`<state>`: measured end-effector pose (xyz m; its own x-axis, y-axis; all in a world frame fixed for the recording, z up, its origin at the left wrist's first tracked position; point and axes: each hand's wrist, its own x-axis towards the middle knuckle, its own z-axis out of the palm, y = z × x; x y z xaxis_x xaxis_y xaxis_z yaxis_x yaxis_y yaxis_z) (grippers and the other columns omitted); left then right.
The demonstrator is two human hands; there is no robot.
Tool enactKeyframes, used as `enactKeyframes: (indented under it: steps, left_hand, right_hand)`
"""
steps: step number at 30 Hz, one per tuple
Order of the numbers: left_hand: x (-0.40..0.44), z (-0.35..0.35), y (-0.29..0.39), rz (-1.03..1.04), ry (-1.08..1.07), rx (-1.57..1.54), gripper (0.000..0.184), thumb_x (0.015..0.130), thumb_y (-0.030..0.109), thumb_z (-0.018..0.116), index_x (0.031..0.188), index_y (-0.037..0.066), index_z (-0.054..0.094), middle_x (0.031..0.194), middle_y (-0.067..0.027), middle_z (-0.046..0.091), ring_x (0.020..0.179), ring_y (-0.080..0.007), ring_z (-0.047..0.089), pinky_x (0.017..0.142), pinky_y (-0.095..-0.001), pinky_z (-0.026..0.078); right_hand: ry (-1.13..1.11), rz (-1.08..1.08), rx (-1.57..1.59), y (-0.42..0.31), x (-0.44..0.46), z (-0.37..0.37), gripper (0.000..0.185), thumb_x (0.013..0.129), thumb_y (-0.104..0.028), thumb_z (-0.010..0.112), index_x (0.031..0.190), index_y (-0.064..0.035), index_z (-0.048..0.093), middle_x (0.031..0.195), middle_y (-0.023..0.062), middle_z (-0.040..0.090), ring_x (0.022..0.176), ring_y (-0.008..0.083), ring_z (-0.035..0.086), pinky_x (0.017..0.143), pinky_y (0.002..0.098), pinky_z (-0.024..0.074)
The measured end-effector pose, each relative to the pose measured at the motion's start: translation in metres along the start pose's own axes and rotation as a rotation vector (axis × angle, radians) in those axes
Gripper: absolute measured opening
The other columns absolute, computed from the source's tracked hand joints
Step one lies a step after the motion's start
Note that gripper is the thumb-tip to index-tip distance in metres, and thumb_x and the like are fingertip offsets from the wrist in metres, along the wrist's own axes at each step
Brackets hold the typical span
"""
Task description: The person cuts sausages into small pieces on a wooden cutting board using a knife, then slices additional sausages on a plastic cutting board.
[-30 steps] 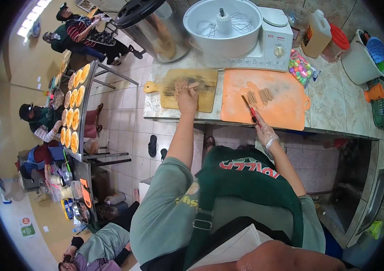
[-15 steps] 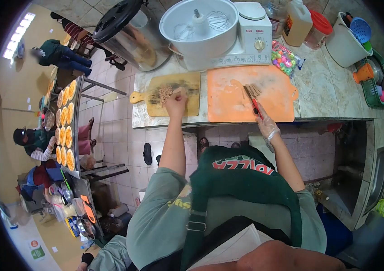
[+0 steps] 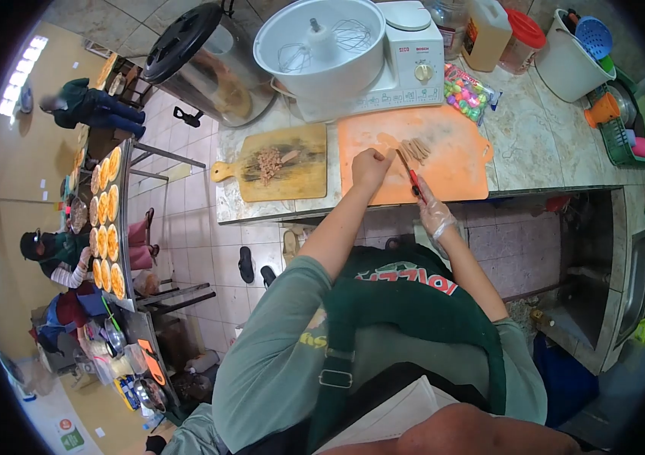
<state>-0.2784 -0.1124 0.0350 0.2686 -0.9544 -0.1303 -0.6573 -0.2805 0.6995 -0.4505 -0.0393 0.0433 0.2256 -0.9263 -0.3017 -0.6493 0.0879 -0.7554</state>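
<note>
My right hand (image 3: 436, 216), in a clear plastic glove, grips a red-handled knife (image 3: 415, 180) over the orange cutting board (image 3: 451, 171). The blade points away from me, between my left hand and a small group of tan strips (image 3: 416, 149). My bare left hand (image 3: 370, 168) is at the left part of this board, fingertips pinched at a thin tan slice (image 3: 390, 154) beside the blade. On the wooden cutting board (image 3: 309, 180) to the left lie a pile of small chopped tan bits (image 3: 268, 162) and one strip (image 3: 290, 156).
Behind the boards stand a white mixer (image 3: 413, 64) with a whisk bowl and a tall clear container (image 3: 239, 83) with a black lid. A bag of colourful balls (image 3: 468, 95) lies at the back right. Pizzas (image 3: 112, 243) cover a table at left, with other people nearby.
My left hand has moved right from the wooden board to the orange board, leaving a strip beside the chopped bits. My right hand still holds the knife near the strips. The view has shifted slightly.
</note>
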Motion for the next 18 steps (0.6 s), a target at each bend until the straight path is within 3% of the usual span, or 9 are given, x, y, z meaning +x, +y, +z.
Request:
enactKeyframes:
  steps: [5, 7, 9, 10, 12, 18]
  left_hand:
    - [0.007, 0.001, -0.005, -0.012, -0.071, 0.043, 0.031, 0.064, 0.032, 0.063, 0.061, 0.001, 0.062, 0.059, -0.0126, 0.06, 0.052, -0.0208, 0.058, 0.055, -0.0307, 0.046]
    - [0.011, 0.005, -0.007, -0.005, -0.099, 0.051, 0.03, 0.064, 0.03, 0.063, 0.061, 0.0, 0.062, 0.058, -0.0125, 0.06, 0.05, -0.0199, 0.058, 0.053, -0.0296, 0.046]
    - [0.009, -0.001, 0.007, -0.205, -0.282, -0.064, 0.033, 0.07, 0.029, 0.063, 0.058, -0.002, 0.059, 0.064, -0.0142, 0.061, 0.048, -0.0188, 0.058, 0.052, -0.0302, 0.047]
    - [0.009, 0.002, 0.007, -0.206, -0.281, -0.065, 0.033, 0.07, 0.029, 0.063, 0.058, -0.002, 0.059, 0.064, -0.0142, 0.061, 0.048, -0.0188, 0.058, 0.052, -0.0302, 0.047]
    - [0.01, 0.009, 0.004, -0.326, -0.225, -0.397, 0.027, 0.07, 0.018, 0.064, 0.057, -0.004, 0.056, 0.058, -0.0143, 0.059, 0.042, -0.0167, 0.056, 0.042, -0.0281, 0.046]
    - [0.014, 0.018, -0.001, -0.391, -0.193, -0.702, 0.019, 0.07, 0.005, 0.062, 0.058, -0.006, 0.053, 0.053, -0.0128, 0.055, 0.043, -0.018, 0.056, 0.036, -0.0262, 0.046]
  right_hand:
    - [0.007, 0.001, -0.047, 0.001, 0.008, 0.013, 0.054, 0.085, -0.008, 0.039, 0.134, -0.0213, 0.019, 0.113, 0.0231, 0.048, 0.104, 0.0364, 0.047, 0.085, 0.0376, 0.0393]
    - [0.007, -0.042, -0.138, -0.001, 0.011, 0.015, 0.054, 0.086, -0.015, 0.034, 0.134, -0.0244, 0.012, 0.101, 0.0252, 0.054, 0.09, 0.0389, 0.053, 0.078, 0.0459, 0.0406]
    - [-0.015, -0.011, -0.149, -0.013, 0.011, 0.01, 0.054, 0.085, -0.012, 0.036, 0.134, -0.0223, 0.014, 0.1, 0.0258, 0.053, 0.09, 0.0397, 0.053, 0.077, 0.045, 0.0408]
    - [-0.034, 0.022, -0.158, -0.02, 0.01, 0.007, 0.055, 0.084, -0.009, 0.037, 0.134, -0.0202, 0.017, 0.1, 0.0264, 0.053, 0.09, 0.0404, 0.052, 0.077, 0.0441, 0.0411]
    - [-0.052, 0.044, -0.212, -0.027, 0.008, 0.004, 0.054, 0.085, -0.01, 0.037, 0.134, -0.0208, 0.016, 0.095, 0.0271, 0.054, 0.087, 0.0406, 0.053, 0.075, 0.0455, 0.041]
    - [-0.156, 0.146, -0.385, -0.042, 0.008, -0.001, 0.062, 0.083, -0.005, 0.031, 0.134, -0.0298, 0.006, 0.095, 0.027, 0.055, 0.087, 0.0378, 0.056, 0.076, 0.0463, 0.0418]
